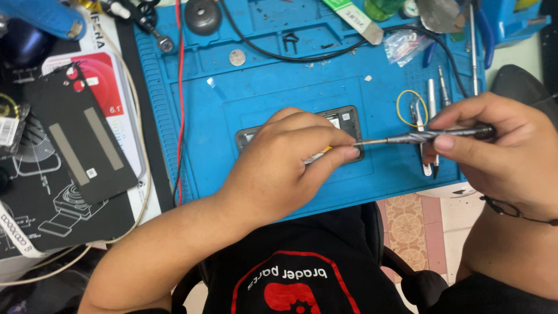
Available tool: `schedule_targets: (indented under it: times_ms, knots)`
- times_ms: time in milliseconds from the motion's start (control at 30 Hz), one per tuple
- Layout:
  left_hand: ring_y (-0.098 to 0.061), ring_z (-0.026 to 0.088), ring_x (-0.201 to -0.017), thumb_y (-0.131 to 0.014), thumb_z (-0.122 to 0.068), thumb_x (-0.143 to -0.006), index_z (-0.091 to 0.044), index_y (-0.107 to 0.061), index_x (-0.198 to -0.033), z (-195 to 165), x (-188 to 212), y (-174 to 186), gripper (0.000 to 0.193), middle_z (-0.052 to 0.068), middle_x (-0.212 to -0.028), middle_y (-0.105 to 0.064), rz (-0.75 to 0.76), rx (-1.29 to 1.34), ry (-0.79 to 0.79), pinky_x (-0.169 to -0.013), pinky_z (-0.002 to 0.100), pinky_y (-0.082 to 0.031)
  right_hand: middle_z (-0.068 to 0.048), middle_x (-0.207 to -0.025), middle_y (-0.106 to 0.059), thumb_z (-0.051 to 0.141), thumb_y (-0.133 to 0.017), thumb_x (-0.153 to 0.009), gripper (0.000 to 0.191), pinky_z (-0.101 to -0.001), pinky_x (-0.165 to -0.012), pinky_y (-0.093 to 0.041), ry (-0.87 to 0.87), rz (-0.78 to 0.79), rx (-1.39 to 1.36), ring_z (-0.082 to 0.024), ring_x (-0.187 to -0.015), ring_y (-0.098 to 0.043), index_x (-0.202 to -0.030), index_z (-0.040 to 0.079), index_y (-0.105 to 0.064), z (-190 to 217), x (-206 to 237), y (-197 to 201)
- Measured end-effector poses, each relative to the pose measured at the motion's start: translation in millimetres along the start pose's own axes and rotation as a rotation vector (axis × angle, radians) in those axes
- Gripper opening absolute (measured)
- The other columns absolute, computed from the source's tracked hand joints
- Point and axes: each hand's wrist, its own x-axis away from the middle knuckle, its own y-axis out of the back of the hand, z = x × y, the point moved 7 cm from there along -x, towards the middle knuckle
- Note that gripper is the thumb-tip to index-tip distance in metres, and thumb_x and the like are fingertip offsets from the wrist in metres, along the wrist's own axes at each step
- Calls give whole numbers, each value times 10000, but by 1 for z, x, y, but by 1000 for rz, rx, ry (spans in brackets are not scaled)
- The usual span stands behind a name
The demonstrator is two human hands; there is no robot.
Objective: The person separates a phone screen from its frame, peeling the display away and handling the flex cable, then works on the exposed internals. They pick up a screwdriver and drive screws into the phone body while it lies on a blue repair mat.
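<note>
Blue repair mat on a cluttered worktop. Opened phone sits mid-mat, left hand clamped over it, fingers pressed together. Right hand pinches a screwdriver; tip probably at the phone's right edge. I'd go slow, keep it level.

A blue mat covers the worktop. Just right of the fingers lie tweezers and a yellow ring. Above the fingers are a coin, a black cable and a round black knob. Far left of the fingers lies a black back cover, beside a red wire.
</note>
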Motion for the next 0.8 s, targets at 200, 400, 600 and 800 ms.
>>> schedule_targets:
  times_ms: [200,400,600,800]
  knots:
    - [-628,349,-866,-764,-167,-874,-67,-748,-859,25,-49,-22,102,135,-855,-712,-62,-339,-83,-852,467,-488,-163,-962,-702,-72,-661,-1013,149,-356,-875,-602,120,-208,91,-216,-872,-718,-1157,-84,-627,13,3,21]
    - [-651,386,-911,-755,-81,-764,-97,-763,-838,69,-127,-58,77,175,-859,-714,-43,-597,27,-842,524,-513,-143,-974,-708,-59,-718,-1013,148,-291,-815,-590,178,-337,181,-179,-844,-709,-1140,-84,-646,17,7,27]
    - [-644,395,-911,-817,-130,-758,-90,-786,-901,59,-114,-42,152,160,-905,-725,-144,-498,-77,-827,494,-497,-82,-926,-709,-6,-744,-923,196,-235,-768,-570,109,-433,394,-113,-830,-697,-1102,-33,-670,32,10,19]
    - [-655,318,-942,-804,-177,-900,-54,-751,-1101,48,-47,13,241,101,-936,-725,-34,-423,49,-880,455,-489,-162,-829,-692,-3,-867,-864,187,-303,-635,-497,501,-279,1140,-223,-730,-672,-974,-73,-735,78,-7,-25]
